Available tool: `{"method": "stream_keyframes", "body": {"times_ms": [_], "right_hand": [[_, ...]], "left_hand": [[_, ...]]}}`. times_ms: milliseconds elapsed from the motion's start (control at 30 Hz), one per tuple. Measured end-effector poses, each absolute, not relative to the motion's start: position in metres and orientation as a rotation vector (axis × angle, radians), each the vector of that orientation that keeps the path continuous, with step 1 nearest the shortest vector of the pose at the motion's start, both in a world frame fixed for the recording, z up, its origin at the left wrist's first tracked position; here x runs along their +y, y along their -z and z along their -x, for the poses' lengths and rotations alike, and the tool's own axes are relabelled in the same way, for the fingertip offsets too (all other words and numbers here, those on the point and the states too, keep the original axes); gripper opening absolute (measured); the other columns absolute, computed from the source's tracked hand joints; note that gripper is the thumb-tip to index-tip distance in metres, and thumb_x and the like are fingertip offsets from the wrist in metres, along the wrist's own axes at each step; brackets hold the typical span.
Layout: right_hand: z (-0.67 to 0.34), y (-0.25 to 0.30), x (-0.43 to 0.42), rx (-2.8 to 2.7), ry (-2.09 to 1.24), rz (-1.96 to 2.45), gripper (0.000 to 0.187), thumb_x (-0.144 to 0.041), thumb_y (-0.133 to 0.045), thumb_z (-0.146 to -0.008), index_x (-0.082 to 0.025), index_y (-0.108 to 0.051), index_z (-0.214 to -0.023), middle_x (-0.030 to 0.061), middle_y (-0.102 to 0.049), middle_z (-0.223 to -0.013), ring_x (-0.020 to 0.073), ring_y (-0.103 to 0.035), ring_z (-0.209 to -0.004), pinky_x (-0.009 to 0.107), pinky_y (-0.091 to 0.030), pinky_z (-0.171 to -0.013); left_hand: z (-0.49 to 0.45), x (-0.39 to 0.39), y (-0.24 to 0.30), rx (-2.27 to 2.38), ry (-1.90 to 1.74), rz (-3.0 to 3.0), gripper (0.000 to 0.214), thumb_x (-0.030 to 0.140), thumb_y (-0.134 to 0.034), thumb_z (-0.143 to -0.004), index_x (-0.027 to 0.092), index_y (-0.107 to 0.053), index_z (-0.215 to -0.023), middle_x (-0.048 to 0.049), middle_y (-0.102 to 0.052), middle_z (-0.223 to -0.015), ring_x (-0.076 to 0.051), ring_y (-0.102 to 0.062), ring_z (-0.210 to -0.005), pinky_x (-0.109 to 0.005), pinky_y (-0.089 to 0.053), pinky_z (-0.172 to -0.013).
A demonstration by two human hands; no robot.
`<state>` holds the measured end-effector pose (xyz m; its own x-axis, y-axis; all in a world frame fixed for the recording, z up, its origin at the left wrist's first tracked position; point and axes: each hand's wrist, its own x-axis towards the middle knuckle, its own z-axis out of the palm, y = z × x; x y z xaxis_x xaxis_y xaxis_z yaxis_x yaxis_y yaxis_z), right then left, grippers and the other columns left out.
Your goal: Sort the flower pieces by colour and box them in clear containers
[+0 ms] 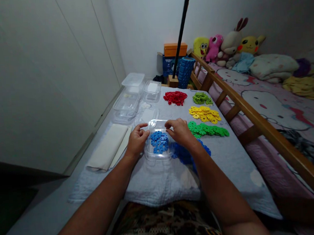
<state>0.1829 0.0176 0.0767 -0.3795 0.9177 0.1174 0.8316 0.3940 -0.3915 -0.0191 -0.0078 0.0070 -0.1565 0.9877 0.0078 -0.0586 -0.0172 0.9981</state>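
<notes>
Blue snowflake-shaped plastic pieces (159, 142) lie in a clear plastic container (159, 157) in front of me on the table. At its left rim, my left hand (137, 140) is closed with thumb and index finger on the edge. My right hand (181, 133) has its fingers bent and closed on the opposite upper rim. Whether a clear lid covers this container, I cannot tell. Partly hidden under my right forearm is a pile of darker blue pieces (183, 154). Green flower-shaped pieces (209, 130) spread out just beyond that hand.
Yellow pieces (204, 114), light green pieces (201, 98) and red pieces (175, 98) lie farther back. Clear containers (126, 104) stand at the back left, with folded cream sheets (108, 147) nearer. A wooden bed rail (241, 103) borders the right side; a black pole (181, 32) rises behind.
</notes>
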Motion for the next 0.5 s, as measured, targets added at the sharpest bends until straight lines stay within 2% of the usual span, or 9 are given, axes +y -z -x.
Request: {"method": "stream_keyframes", "body": {"times_ms": [133,300,500], "right_hand": [[-0.234,-0.078,0.015,-2.199,-0.47,1.484,0.012,-0.013,-0.067,-0.086,-0.02,-0.072,-0.094,0.0061,-0.074,-0.097,0.0206,-0.063,-0.092,0.033,-0.044,-0.087],[-0.297,-0.076,0.0,-2.054,-0.464,1.607,0.007,-0.019,-0.066,-0.083,-0.02,-0.07,-0.089,0.0039,-0.069,-0.088,0.019,-0.062,-0.083,0.03,-0.045,-0.077],[-0.337,-0.065,-0.024,-2.099,-0.697,1.835,0.024,-0.025,-0.072,-0.074,-0.019,-0.07,-0.097,0.0065,-0.07,-0.092,0.0221,-0.064,-0.084,0.031,-0.046,-0.074]], "left_hand": [[0.019,-0.009,-0.008,1.282,-1.356,-1.108,0.045,0.04,-0.073,-0.077,0.017,-0.063,-0.115,0.0114,-0.038,-0.055,-0.009,-0.032,-0.049,-0.02,-0.025,-0.049],[0.018,-0.009,-0.013,1.291,-1.357,-1.13,0.044,0.038,-0.073,-0.076,0.016,-0.063,-0.113,0.0119,-0.035,-0.054,-0.008,-0.029,-0.048,-0.021,-0.023,-0.048],[0.019,-0.01,-0.013,1.316,-1.358,-1.152,0.042,0.037,-0.073,-0.076,0.017,-0.064,-0.112,0.0112,-0.036,-0.055,-0.008,-0.03,-0.048,-0.021,-0.022,-0.048]]}}
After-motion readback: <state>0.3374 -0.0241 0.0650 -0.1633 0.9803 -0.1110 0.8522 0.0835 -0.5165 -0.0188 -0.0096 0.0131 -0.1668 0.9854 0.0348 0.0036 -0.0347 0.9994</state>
